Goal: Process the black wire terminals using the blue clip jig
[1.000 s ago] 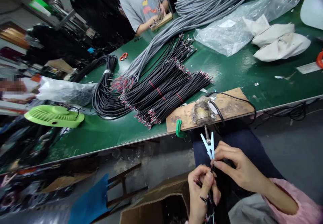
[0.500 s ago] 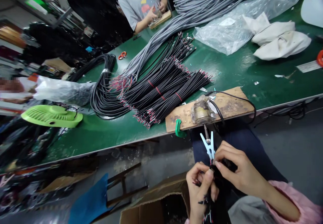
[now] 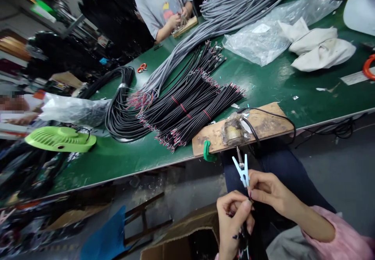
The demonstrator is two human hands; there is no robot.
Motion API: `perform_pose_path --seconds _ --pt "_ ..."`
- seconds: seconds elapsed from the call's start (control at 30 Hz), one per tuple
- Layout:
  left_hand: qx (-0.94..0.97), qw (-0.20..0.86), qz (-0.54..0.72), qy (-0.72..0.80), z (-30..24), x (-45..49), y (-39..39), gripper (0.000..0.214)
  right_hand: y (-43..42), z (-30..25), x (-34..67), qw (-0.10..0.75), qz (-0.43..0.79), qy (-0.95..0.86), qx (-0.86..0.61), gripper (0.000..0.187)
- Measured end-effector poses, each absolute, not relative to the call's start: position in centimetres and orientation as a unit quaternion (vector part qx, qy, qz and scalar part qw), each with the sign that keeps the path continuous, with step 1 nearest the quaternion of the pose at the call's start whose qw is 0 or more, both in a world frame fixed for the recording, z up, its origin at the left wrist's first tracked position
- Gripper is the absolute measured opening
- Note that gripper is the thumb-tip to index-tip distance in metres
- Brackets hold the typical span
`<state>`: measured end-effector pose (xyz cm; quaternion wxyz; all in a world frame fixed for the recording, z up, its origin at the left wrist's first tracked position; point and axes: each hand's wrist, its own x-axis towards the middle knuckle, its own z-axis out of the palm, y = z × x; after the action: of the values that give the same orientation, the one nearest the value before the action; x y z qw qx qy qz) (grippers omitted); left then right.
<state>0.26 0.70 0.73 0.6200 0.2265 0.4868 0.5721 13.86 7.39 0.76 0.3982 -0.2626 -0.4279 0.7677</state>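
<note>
My left hand is closed around dark cables whose stripped red and white ends stick out below the fingers. Close beside it, my right hand pinches a thin wire end at the cable's tip. Just above my fingertips is a light blue clothespin, fixed below a metal shaft. The shaft comes out of a motor-like cylinder wrapped in clear plastic, mounted on a wooden board at the table edge. My fingers partly hide the wire.
Bundled black cables and long grey cables lie on the green table. A green clamp grips the board. Below are a cardboard box and a blue chair. Across the table sits another person.
My right fingertips have shifted slightly down, nearer my left thumb, at the wire end. The view has moved a little. The other person's hands have shifted.
</note>
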Motion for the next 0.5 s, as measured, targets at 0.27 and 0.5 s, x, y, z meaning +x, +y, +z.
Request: perform_pose_path --seconds 0.27,0.5 --pt "0.295 0.543 0.588 0.521 4.6 0.4 2.4 0.011 10.9 1.2 12.4 0.397 0.825 -0.329 -0.234 0.043" --pt "0.298 0.532 0.59 0.53 4.7 0.3 3.7 0.015 12.0 2.6 11.5 0.411 0.848 -0.269 -0.197 0.04"
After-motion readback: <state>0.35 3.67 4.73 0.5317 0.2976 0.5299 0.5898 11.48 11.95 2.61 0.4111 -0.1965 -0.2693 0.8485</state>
